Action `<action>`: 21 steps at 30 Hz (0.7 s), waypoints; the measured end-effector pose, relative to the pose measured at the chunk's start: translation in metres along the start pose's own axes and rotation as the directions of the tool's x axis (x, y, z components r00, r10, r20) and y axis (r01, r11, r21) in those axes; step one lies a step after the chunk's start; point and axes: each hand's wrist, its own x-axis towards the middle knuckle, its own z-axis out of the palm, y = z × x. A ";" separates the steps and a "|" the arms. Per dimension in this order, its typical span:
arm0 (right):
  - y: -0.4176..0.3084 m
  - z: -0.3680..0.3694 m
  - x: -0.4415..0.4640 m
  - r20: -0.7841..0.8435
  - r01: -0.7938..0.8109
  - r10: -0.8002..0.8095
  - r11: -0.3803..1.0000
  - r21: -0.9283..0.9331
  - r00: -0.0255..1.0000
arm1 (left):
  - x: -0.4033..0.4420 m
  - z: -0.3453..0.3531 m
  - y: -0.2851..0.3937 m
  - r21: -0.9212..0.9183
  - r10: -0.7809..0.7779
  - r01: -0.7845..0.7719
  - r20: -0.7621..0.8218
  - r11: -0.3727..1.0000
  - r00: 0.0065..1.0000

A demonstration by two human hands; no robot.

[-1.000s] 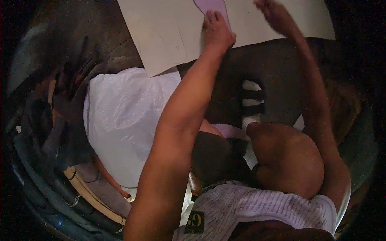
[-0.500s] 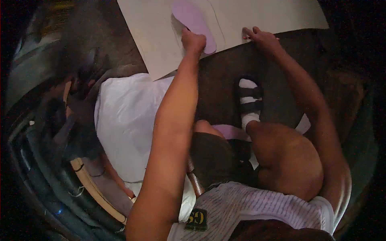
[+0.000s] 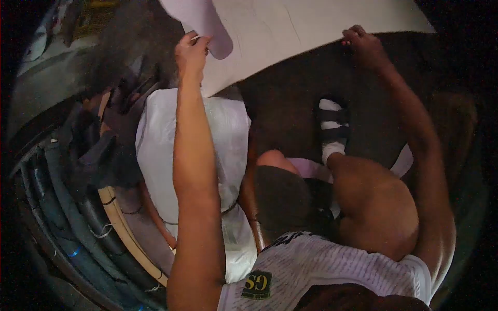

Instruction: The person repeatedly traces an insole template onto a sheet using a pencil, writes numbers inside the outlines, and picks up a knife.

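My left hand pinches the lower part of a purple sole-shaped piece at the left edge of a large pale sheet. Thin curved outlines are drawn on that sheet. At its front edge on the right is my right hand, with fingers bent together; whether they grip the sheet's edge or something small is not clear. The sheet's near left corner lies close to the white plastic bag, below my left hand.
Rolled dark material and a long tan strip lie at the left. A foot in a white sock and black strapped sandal rests on the dark floor. More purple pieces are near my legs.
The purple piece has moved left with my left hand, from the middle of the sheet to its left edge. My right hand went down to the sheet's front edge, then shifted right.
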 end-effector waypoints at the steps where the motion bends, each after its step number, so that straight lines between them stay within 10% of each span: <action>1: -0.001 -0.007 0.004 -0.002 -0.005 0.005 1.000 -0.002 1.000 | 0.001 -0.008 -0.001 0.022 0.034 -0.034 0.015 0.999 0.999; 3: -0.007 -0.023 0.014 -0.227 -0.003 -0.004 1.000 -0.029 0.974 | -0.001 -0.015 -0.003 -0.054 0.060 -0.060 -0.004 0.997 0.998; 10: -0.035 -0.030 0.017 -0.205 0.080 -0.062 0.994 0.080 0.977 | -0.016 -0.047 0.021 -0.309 0.165 -0.178 -0.070 0.934 0.984; 13: -0.069 -0.004 0.007 -0.112 0.125 -0.124 0.992 0.004 0.986 | -0.012 -0.048 0.015 -0.139 0.186 -0.212 -0.181 0.967 0.966; 15: -0.091 0.017 -0.003 0.163 0.036 -0.046 0.997 0.061 0.986 | -0.005 -0.038 0.007 0.146 0.557 -0.538 -0.205 0.830 0.805; 19: -0.099 0.055 -0.006 0.300 -0.172 0.078 0.938 0.301 0.951 | 0.006 -0.003 -0.027 0.166 0.682 -0.662 -0.183 0.731 0.708; 21: -0.118 0.025 0.013 0.623 -0.672 0.319 0.066 0.737 0.714 | -0.001 0.028 -0.033 0.229 0.732 -0.696 -0.182 0.681 0.656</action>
